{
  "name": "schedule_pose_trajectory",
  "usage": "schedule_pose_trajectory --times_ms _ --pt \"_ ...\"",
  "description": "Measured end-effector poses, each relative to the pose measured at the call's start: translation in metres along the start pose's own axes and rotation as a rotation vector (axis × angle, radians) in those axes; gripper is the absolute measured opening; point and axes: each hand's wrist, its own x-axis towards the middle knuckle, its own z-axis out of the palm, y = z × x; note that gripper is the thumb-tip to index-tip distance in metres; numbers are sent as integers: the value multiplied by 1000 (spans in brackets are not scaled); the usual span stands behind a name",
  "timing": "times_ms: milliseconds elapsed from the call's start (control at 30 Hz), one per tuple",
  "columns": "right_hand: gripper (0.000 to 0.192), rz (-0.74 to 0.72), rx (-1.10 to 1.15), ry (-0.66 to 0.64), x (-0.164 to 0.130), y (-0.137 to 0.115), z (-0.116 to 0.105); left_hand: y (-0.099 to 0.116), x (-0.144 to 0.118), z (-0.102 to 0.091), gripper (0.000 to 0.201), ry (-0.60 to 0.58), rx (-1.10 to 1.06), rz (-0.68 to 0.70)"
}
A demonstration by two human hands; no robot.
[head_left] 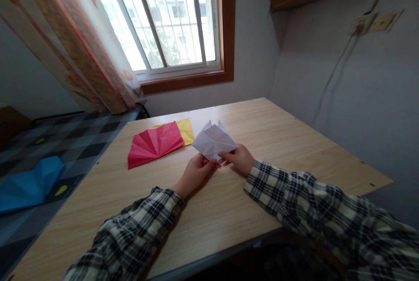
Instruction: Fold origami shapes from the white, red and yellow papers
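A folded piece of white paper point(214, 140) is held up over the middle of the table, with two pointed tips at its top and creases across its face. My left hand point(195, 173) pinches its lower edge from the left, thumb in front. From the right, my right hand point(240, 159) grips the lower right edge, its thumb lying on the paper. The fingertips of both hands come close together at the bottom corner. Some fingers are hidden behind the paper.
On the wooden table point(262, 141), a creased red paper point(155, 143) overlaps a yellow paper point(186, 131) left of my hands. A blue paper point(32, 185) rests on the checked cloth point(94, 145) at left. Beyond the table are a window and wall.
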Motion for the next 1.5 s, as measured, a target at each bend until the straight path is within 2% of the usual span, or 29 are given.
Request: schedule_pose_trajectory --times_ms 200,300,567,733,800,867,933,1000,1100,1233,1367,1500 --pt "29 -123 -184 73 1 1 -4 5 -1 2 34 -50 -87 -28" --pt "31 -199 -196 105 2 1 -5 6 -1 1 35 -44 -128 -70" --pt "41 -175 -186 174 7 6 -11 10 0 -3 37 15 -135 -69" --pt "43 -237 -239 251 10 7 -16 8 0 -3 38 26 -148 -54" --pt "50 -246 -175 237 12 8 -15 6 0 -3 36 26 -141 -40" --pt "66 -229 -57 209 13 8 -14 3 0 -4 35 32 -137 -23" --pt "80 -184 69 162 13 9 -12 1 0 -5 34 37 -139 -12" --pt "84 -110 160 101 13 8 -11 1 1 -5 34 35 -146 -15" --pt "74 -5 252 35 12 4 -9 3 0 -6 32 35 -194 -45" --pt "57 37 355 8 10 -3 -9 8 -2 -6 31 24 -256 -82" --pt "43 79 369 -5 9 -7 -10 10 -3 -6 33 1 -269 -91" --pt "39 102 354 -5 8 -6 -10 10 -2 -6 34 -22 -322 -118"
